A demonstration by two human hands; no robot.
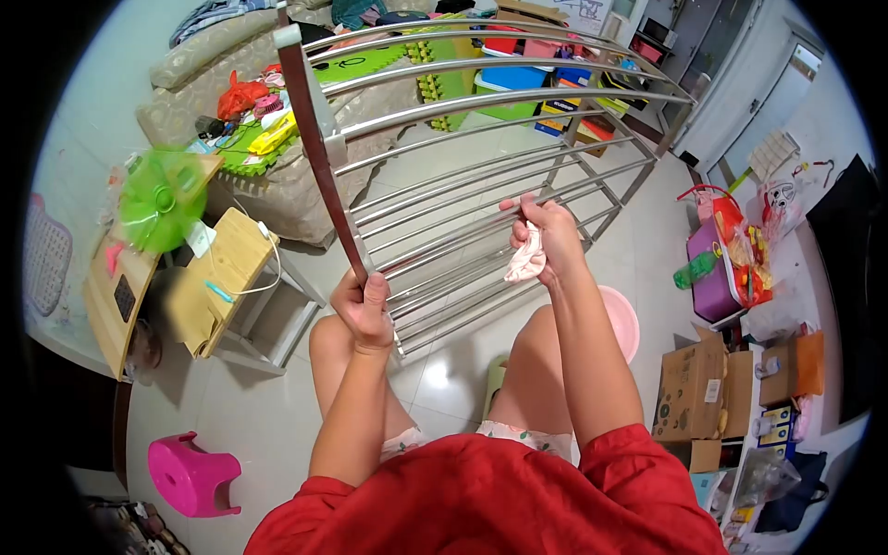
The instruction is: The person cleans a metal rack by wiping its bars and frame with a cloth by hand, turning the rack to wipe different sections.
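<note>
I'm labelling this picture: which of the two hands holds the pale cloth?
The right hand: the pale cloth hangs from it, while the left hand holds only the metal rack.

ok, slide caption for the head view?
Left hand grips a tubular metal rack at one end while the right hand holds a pale pink cloth at its bars.

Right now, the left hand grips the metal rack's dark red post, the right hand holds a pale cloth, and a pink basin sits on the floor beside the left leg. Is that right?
Not quite: in the head view, the pink basin is beside the right leg, not the left. The rest stands.
</note>
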